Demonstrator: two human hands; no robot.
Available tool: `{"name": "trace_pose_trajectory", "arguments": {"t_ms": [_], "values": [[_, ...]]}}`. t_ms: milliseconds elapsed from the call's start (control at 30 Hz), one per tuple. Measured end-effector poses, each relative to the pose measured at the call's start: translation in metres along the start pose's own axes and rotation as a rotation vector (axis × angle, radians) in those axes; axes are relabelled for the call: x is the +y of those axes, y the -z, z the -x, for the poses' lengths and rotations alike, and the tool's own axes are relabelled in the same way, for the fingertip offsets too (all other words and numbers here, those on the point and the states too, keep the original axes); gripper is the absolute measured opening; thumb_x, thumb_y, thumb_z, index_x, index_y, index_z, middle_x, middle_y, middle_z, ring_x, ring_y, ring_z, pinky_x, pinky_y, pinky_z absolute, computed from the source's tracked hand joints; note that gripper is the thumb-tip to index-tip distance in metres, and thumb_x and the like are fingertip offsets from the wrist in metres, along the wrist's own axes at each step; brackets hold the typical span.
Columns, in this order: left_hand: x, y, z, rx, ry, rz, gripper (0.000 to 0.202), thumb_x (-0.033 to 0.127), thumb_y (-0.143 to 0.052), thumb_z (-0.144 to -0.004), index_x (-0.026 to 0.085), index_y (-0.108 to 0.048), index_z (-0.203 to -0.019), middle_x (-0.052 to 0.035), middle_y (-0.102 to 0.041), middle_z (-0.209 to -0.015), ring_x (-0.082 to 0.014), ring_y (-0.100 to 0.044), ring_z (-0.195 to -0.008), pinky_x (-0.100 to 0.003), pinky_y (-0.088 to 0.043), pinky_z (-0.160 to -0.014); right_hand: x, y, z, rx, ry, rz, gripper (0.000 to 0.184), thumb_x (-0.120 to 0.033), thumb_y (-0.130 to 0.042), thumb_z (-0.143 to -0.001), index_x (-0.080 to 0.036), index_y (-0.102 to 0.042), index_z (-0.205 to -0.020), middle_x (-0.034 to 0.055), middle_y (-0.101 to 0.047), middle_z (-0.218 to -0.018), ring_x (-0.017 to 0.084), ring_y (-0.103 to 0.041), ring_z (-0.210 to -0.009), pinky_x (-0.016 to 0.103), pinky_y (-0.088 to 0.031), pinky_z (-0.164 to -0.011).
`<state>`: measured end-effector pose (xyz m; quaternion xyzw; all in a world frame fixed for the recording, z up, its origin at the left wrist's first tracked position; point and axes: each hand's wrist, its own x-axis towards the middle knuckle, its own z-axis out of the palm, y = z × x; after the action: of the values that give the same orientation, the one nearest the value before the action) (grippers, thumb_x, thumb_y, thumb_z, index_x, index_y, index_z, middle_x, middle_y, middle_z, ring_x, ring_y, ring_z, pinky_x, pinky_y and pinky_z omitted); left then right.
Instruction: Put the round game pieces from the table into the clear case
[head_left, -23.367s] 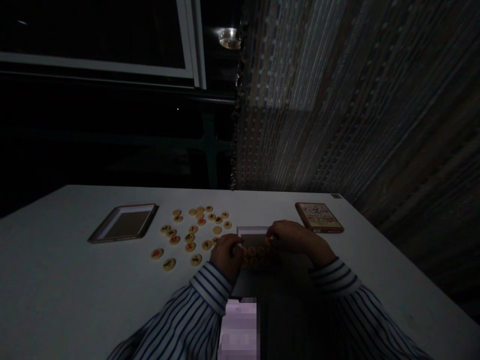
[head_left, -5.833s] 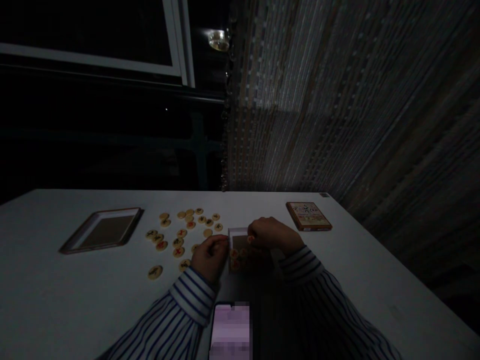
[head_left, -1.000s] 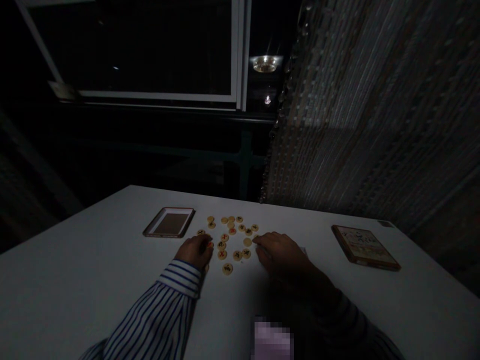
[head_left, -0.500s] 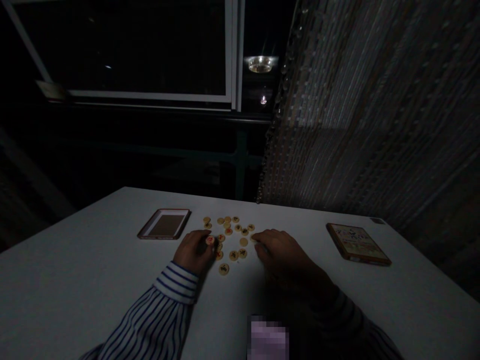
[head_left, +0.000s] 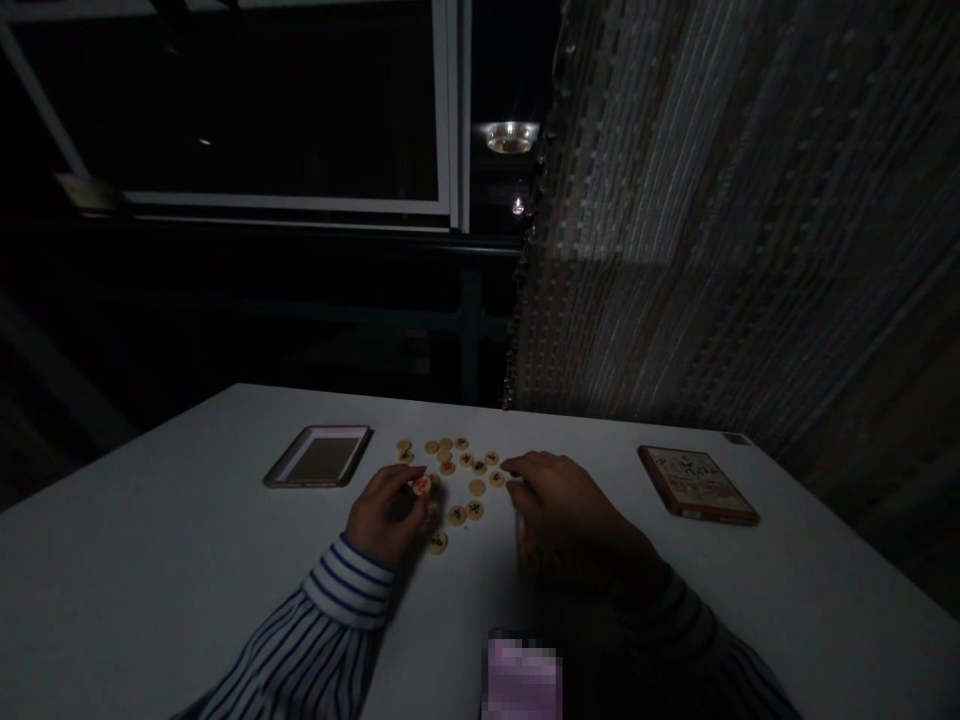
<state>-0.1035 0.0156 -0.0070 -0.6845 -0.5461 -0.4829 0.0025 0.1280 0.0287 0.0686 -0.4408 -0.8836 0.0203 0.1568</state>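
Several round wooden game discs point(head_left: 457, 468) with red and black marks lie scattered on the white table point(head_left: 150, 560). My left hand point(head_left: 386, 517) is curled at the near left of the pile and pinches a red-marked disc point(head_left: 421, 486) between its fingertips. My right hand point(head_left: 559, 510) rests on the table at the right of the discs, fingers bent, over a small box holding discs point(head_left: 526, 545) that is mostly hidden under it. Whether the right hand holds anything is hidden in the dark.
An empty shallow box tray point(head_left: 319, 457) lies left of the discs. A printed box lid point(head_left: 697, 483) lies at the right near the table edge. A phone point(head_left: 523, 678) sits at the near edge. A bead curtain point(head_left: 712, 230) hangs behind.
My left hand has lifted a red-marked disc from the pile and drawn it slightly towards me. The view has shifted right a little. My right hand has barely moved.
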Motion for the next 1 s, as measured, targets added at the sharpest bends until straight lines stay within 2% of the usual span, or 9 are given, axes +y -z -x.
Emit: {"name": "trace_pose_trajectory", "arguments": {"t_ms": [300, 600, 833, 1000], "values": [[0.017, -0.005, -0.003, -0.025, 0.021, 0.008, 0.025, 0.029, -0.052, -0.072, 0.017, -0.060, -0.092, -0.0069, -0.059, -0.091, -0.0198, -0.056, -0.092, -0.035, -0.047, -0.084, 0.003, 0.018, 0.004, 0.039, -0.025, -0.045, 0.032, -0.027, -0.037, -0.084, -0.018, -0.053, -0.110, 0.0064, -0.059, -0.103, 0.017, -0.051, -0.097, 0.030, -0.034, -0.084], [0.041, -0.010, -0.012, -0.095, 0.082, 0.025, 0.026, 0.029, -0.053, -0.069, 0.018, -0.061, -0.091, -0.0055, -0.060, -0.090, -0.0188, -0.057, -0.083, -0.034, -0.048, -0.077, 0.008, 0.022, 0.004, 0.046, -0.031, -0.059, 0.032, -0.026, -0.037, -0.084, -0.019, -0.052, -0.112, 0.0058, -0.059, -0.103, 0.017, -0.051, -0.095, 0.029, -0.034, -0.083], [0.063, -0.023, -0.021, -0.071, 0.058, 0.092, 0.022, 0.027, -0.054, -0.068, 0.017, -0.060, -0.087, -0.0058, -0.060, -0.086, -0.0162, -0.057, -0.073, -0.032, -0.049, -0.070, 0.013, 0.025, 0.008, 0.106, -0.034, -0.059, 0.032, -0.027, -0.038, -0.084, -0.019, -0.052, -0.112, 0.0040, -0.058, -0.104, 0.015, -0.051, -0.094, 0.027, -0.034, -0.083], [0.069, -0.038, -0.022, -0.080, 0.059, 0.159, 0.022, 0.025, -0.054, -0.068, 0.017, -0.059, -0.088, -0.0050, -0.060, -0.087, -0.0163, -0.057, -0.077, -0.031, -0.048, -0.071, 0.016, 0.029, 0.009, 0.122, -0.052, -0.054, 0.032, -0.029, -0.037, -0.084, -0.019, -0.052, -0.111, 0.0044, -0.059, -0.103, 0.015, -0.052, -0.092, 0.028, -0.036, -0.081]]}}
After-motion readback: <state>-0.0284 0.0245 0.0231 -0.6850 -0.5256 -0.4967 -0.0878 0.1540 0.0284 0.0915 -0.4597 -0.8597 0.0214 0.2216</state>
